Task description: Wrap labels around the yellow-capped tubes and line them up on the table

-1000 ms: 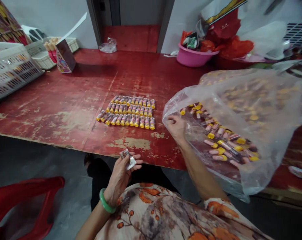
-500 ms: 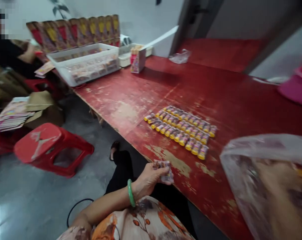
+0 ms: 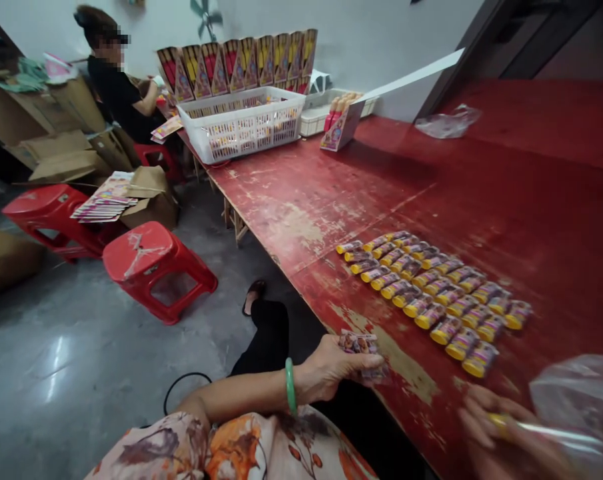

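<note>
My left hand [image 3: 331, 368], with a green bangle at the wrist, is closed on a small stack of printed cards [image 3: 360, 344] by the table's near edge. Clear film seems to show at the stack's lower end. At the lower right my right hand [image 3: 496, 430], smeared by motion, grips a clear plastic tube [image 3: 556, 435] with a yellow end. Beyond both hands, several small clear tubes with yellow ends [image 3: 434, 280] lie in slanting rows on the red table [image 3: 301, 223]. A clear plastic bag [image 3: 576, 387] sits beside my right hand, its contents mostly hidden.
A white basket [image 3: 246, 133] of packed goods stands at the table's far left, before a row of display packs [image 3: 236, 63]. One display box [image 3: 341, 123] stands nearby. Red stools [image 3: 154, 267] and cartons [image 3: 64, 157] occupy the floor. A co-worker [image 3: 124, 93] sits beyond.
My right hand has come out of the plastic bag, now holding a tube. My left hand keeps its stack of cards. The view has swung to the left.
</note>
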Demonstrator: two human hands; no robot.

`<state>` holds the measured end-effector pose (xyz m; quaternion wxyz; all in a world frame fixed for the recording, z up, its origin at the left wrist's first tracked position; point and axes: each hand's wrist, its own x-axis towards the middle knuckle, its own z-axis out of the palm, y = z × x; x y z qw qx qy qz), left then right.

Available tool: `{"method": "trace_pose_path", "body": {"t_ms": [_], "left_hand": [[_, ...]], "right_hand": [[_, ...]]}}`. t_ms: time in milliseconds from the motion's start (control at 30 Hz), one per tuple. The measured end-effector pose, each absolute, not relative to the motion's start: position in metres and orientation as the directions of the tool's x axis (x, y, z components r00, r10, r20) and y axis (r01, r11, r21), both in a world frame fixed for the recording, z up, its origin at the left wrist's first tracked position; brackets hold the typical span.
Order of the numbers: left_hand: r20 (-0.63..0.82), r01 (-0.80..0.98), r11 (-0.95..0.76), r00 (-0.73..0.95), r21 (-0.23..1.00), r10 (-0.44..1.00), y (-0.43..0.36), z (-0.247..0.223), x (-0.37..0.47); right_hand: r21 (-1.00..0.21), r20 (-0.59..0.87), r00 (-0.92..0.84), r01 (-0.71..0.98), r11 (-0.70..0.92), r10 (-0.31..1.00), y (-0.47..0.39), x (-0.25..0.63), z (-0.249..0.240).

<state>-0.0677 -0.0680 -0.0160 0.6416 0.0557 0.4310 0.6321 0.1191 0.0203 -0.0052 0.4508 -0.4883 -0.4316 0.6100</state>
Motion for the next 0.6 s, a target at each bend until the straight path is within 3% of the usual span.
{"method": "trace_pose_path", "body": {"t_ms": [100,300,600], "left_hand": [[-0.453,-0.752,0.117,-0.259,0.649,0.853,-0.073,-0.008,-0.074],[-0.418,-0.710,0.058,-0.344,0.702,0.841,-0.084,-0.004,-0.085],[-0.467,-0.702,0.175,-0.248,0.690,0.849,-0.085,-0.008,-0.085]], "right_hand": [[-0.954,-0.186,-0.217,-0.194,-0.229,0.958,0.002,0.077,-0.018],[-0.990,-0.120,-0.341,-0.031,-0.138,0.932,-0.023,0.035,-0.018],[-0.977,-0.161,-0.236,-0.102,-0.189,0.958,-0.027,0.032,-0.016]]}}
